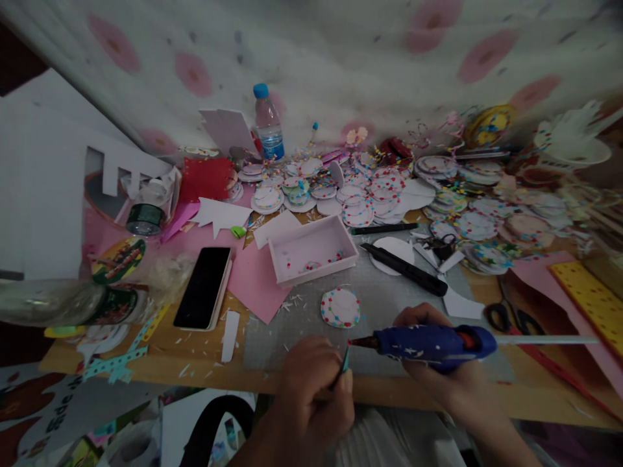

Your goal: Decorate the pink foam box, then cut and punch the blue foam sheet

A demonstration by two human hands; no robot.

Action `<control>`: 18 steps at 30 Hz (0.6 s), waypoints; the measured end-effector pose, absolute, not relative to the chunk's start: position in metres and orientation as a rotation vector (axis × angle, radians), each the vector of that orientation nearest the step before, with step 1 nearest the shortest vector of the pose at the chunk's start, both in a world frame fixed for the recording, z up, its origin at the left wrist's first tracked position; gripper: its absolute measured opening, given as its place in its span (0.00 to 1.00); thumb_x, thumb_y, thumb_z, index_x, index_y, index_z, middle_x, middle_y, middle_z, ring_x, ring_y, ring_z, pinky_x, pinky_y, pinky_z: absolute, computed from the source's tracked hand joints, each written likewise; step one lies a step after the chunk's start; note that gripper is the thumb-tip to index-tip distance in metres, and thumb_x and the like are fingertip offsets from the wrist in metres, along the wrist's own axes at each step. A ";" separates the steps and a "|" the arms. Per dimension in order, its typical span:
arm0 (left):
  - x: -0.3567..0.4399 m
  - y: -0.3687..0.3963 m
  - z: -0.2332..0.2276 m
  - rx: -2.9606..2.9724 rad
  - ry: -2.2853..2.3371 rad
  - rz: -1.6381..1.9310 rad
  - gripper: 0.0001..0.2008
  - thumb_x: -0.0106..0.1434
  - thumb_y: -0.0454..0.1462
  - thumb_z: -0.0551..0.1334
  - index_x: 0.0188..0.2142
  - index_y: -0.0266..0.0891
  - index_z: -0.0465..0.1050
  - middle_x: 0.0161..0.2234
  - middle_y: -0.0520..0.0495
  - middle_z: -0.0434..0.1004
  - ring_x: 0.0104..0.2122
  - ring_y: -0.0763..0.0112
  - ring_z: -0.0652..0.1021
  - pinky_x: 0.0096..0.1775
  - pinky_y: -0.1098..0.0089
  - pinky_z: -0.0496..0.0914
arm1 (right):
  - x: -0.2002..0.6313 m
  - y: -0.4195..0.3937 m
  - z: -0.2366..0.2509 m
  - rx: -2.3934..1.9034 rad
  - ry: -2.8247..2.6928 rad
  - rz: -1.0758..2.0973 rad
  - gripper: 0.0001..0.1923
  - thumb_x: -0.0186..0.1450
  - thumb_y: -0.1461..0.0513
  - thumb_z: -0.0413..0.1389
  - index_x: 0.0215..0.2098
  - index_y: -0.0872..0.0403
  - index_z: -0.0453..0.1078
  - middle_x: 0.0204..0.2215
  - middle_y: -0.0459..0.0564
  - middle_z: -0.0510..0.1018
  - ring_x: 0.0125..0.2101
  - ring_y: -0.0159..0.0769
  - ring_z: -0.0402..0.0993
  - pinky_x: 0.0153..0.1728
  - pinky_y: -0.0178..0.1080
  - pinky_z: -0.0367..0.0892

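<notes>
While the left hand (316,379) pinches tweezers (345,364), the right hand (445,387) grips a glue gun (418,344) at their tip, likely gluing, the next move probably calling for steadiness.

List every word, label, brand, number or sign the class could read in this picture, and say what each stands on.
"de": printed sheet at lower left; the marks beside it are unclear.
Blue label on the blue-capped bottle: too blurred to read.
Green labels on the lying bottle and the bottle above it: too small and blurred.
Blue glue gun: no lettering I can make out.
</notes>
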State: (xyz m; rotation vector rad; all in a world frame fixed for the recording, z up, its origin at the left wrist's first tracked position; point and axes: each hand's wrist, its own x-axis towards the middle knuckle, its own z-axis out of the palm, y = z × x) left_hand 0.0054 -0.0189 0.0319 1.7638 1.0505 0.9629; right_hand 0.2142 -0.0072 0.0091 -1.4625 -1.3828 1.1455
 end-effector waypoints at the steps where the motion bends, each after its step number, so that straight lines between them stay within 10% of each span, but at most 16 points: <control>1: 0.005 -0.019 0.032 1.764 1.047 0.962 0.15 0.65 0.30 0.51 0.23 0.40 0.48 0.20 0.53 0.57 0.25 0.73 0.63 0.30 0.69 0.57 | 0.214 -0.007 0.009 -1.467 -1.379 1.150 0.11 0.51 0.66 0.56 0.32 0.49 0.62 0.26 0.44 0.68 0.25 0.34 0.67 0.23 0.33 0.65; 18: 0.008 -0.017 0.035 1.816 1.068 0.978 0.15 0.63 0.29 0.50 0.21 0.41 0.48 0.18 0.53 0.58 0.23 0.72 0.63 0.29 0.68 0.58 | 0.212 -0.005 0.014 -1.479 -1.364 1.131 0.11 0.49 0.67 0.54 0.30 0.49 0.65 0.25 0.44 0.70 0.25 0.36 0.69 0.24 0.35 0.66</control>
